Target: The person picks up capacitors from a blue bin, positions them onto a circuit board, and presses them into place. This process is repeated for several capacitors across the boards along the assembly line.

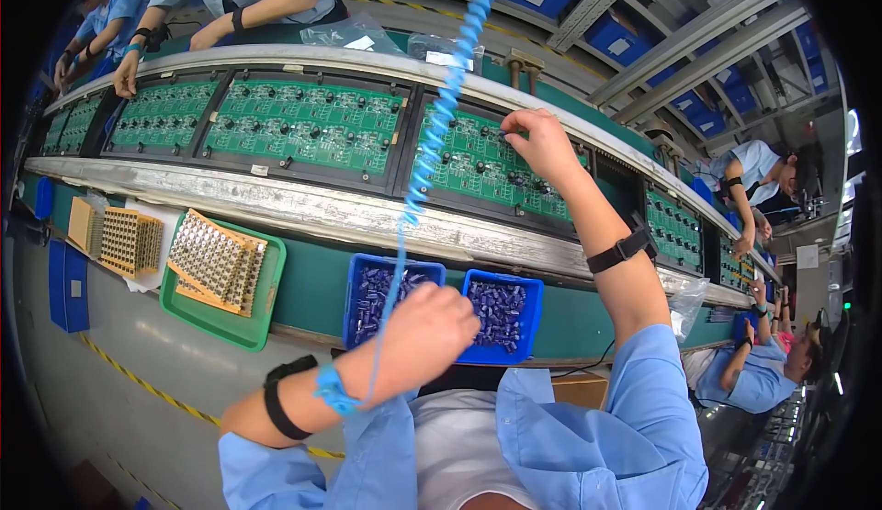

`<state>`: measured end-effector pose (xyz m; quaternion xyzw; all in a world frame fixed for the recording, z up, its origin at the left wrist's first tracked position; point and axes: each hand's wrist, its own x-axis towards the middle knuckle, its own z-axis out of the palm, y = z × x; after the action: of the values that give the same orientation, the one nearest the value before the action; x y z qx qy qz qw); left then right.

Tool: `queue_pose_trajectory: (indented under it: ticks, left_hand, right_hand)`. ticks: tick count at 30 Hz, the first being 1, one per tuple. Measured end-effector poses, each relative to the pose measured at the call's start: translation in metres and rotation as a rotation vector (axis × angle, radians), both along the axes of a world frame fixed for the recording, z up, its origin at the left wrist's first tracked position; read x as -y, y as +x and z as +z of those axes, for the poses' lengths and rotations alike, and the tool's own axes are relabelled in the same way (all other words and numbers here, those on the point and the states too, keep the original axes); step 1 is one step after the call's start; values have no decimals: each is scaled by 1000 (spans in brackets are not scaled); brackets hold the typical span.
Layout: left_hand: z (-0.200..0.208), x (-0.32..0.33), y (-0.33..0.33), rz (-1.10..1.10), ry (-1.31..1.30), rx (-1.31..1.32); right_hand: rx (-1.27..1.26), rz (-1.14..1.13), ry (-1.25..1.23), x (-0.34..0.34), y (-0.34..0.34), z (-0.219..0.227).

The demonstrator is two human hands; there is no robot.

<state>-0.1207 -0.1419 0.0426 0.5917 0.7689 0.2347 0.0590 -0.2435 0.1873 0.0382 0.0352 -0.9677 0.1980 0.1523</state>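
My right hand (540, 145) hovers at the far edge of a green circuit board (473, 165). Its thumb and forefinger are pinched on a small dark capacitor (503, 133). My left hand (427, 328) is curled closed over the gap between two blue bins; whatever its fingers hold is hidden. Small purple capacitors (499, 312) fill the right bin (536, 326), and more lie in the left bin (352, 303), partly covered by my hand. A blue coiled cord (447, 96) runs down to the blue wrist strap (334, 391) on my left wrist.
Black-framed boards (299, 124) line a conveyor with metal rails (276, 188). A green tray (276, 280) with stacked component strips (219, 262) stands left of the bins. Co-workers' hands (126, 76) are at the far left; other people work at the right. Plastic bags (349, 37) lie beyond the rail.
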Motion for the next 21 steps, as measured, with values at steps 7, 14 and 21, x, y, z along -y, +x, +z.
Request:
queue_pose_trajectory:
  ticks: [7, 14, 21]
  left_hand:
    - [-30, -34, 33, -14, 52, -167]
    - [-41, -47, 45, -72, -160, -300]
    - [-43, -51, 49, -58, -241, -335]
  right_hand:
    - [-69, 16, 133, -2, -4, -8]
    - [-2, -7, 87, -4, -7, -9]
    - [7, 38, 162, -4, -5, 0]
